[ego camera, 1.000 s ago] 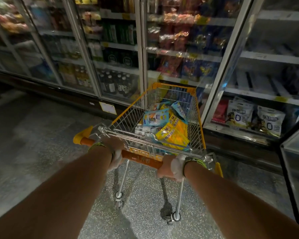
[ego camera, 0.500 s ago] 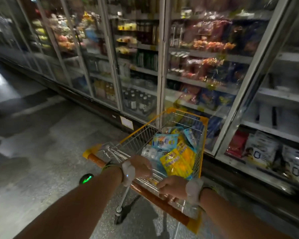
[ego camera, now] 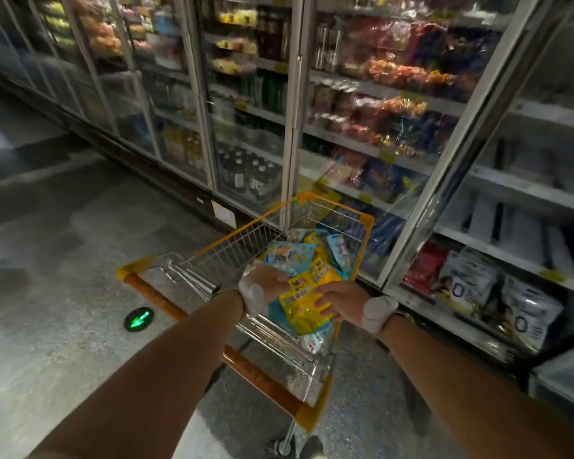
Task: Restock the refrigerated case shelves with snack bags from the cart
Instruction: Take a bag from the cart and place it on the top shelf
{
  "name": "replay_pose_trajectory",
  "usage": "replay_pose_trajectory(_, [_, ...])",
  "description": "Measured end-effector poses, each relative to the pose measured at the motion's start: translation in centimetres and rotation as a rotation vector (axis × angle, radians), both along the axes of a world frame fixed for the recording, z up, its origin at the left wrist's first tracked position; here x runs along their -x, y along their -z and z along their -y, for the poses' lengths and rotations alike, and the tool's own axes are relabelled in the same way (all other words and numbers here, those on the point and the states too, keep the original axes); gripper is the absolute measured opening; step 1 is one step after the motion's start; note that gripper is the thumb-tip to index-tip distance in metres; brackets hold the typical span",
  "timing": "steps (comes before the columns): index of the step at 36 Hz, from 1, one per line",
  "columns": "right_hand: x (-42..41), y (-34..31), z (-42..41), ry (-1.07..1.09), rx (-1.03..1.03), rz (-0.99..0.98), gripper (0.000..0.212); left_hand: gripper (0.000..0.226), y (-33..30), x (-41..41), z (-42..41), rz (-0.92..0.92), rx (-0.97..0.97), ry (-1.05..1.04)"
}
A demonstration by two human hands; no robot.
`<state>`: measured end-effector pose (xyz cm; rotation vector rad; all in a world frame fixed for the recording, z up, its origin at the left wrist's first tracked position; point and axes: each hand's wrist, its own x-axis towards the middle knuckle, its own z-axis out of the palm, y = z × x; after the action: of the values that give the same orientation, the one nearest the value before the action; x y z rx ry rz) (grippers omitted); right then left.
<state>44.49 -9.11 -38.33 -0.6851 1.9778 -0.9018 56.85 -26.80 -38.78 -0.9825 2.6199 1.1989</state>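
A yellow-framed wire cart (ego camera: 246, 240) with an orange handle (ego camera: 256, 369) stands in front of the refrigerated case. Yellow and light blue snack bags are piled in its basket. Both my hands are inside the basket. My right hand (ego camera: 338, 299) grips the right edge of a yellow snack bag (ego camera: 304, 313), fingers spread over its face. At the bag's upper left edge my left hand (ego camera: 265, 281) holds it. Light blue bags (ego camera: 284, 256) lie behind it. A glass door (ego camera: 444, 167) of the case stands open beside the cart.
Inside the open case, white bags (ego camera: 471, 283) and red packs (ego camera: 424, 266) sit on the bottom shelf, with mostly bare white shelves (ego camera: 517, 190) above. Closed glass doors with drinks (ego camera: 242, 173) run off to the left. A green arrow (ego camera: 139, 319) glows on the floor.
Both hands left the orange cart handle and moved forward into the basket, onto the yellow snack bag. The view came closer to the case and swung left.
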Motion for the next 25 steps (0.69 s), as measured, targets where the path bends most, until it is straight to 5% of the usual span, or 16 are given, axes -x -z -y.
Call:
replay_pose_trajectory(12, [9.6,3.0,5.9,-0.103,-0.041,-0.009,0.036,0.033,3.5,5.9,2.7,0.099,0.115,-0.024])
replay_pose_trajectory(25, [18.2,6.5,13.0,-0.491,-0.236,-0.298,0.032,0.044,9.0,11.3,8.0,0.188,-0.085,-0.156])
